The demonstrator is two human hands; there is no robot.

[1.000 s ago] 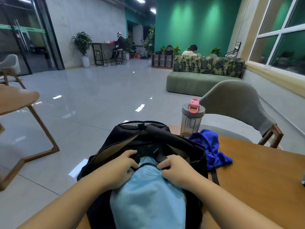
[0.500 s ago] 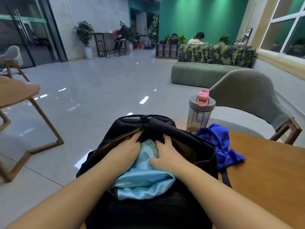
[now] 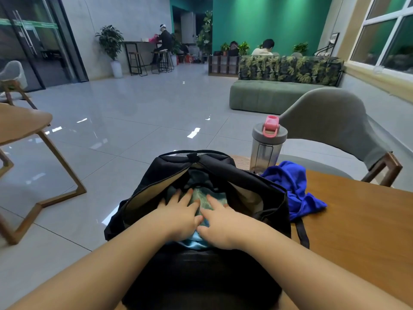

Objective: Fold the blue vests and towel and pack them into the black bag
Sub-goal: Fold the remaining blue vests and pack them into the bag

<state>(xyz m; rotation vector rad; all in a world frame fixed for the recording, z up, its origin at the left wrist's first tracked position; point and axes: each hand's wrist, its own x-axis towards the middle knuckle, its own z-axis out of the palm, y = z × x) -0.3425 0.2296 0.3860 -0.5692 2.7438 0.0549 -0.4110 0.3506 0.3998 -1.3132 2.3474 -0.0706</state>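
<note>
Nearest the camera, the left hand (image 3: pixel 178 217) and right hand (image 3: pixel 220 222) lay side by side with fingers straight and spread, pressing flat on the light blue folded cloth (image 3: pixel 201 202) inside the open mouth of the black bag (image 3: pixel 201 276); neither hand gripped anything. Whether that cloth was the towel or a vest could not be told. Its near edge (image 3: pixel 193 242) showed at the bag's lip, so the step in hand looked to be seating it fully inside. To do that well, the palms should push down and away evenly, working the near edge under the lip without undoing the fold, and leave room above for the next piece. Just beyond, to the right, the dark blue vest (image 3: pixel 290 189) lay bunched and unfolded on the worktop (image 3: pixel 357 220), touching the bag's side. A clear bottle (image 3: pixel 267 148) stood just behind it.
</note>
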